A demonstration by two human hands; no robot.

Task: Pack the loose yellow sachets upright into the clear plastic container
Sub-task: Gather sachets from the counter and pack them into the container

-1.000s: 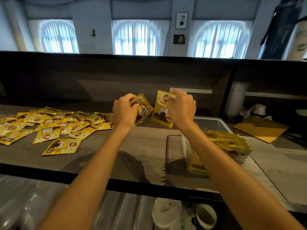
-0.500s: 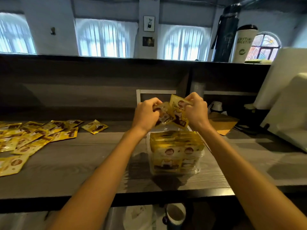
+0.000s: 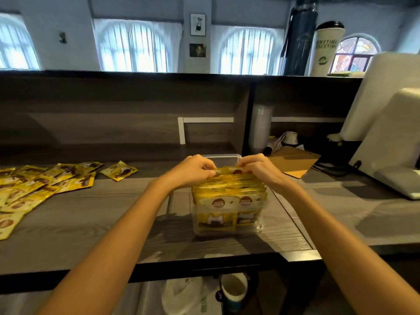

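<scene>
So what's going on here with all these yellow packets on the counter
A person is packing yellow sachets into a clear plastic container on a wooden counter. Both the left hand and the right hand are pinching sachets at the back of the upright row, slotting them in. The near part of the container is filled. A loose pile of sachets lies flat to the left, not yet packed.

Hands (image 3: 227, 170), seemingly gripping sachets (image 3: 227, 172)
</scene>
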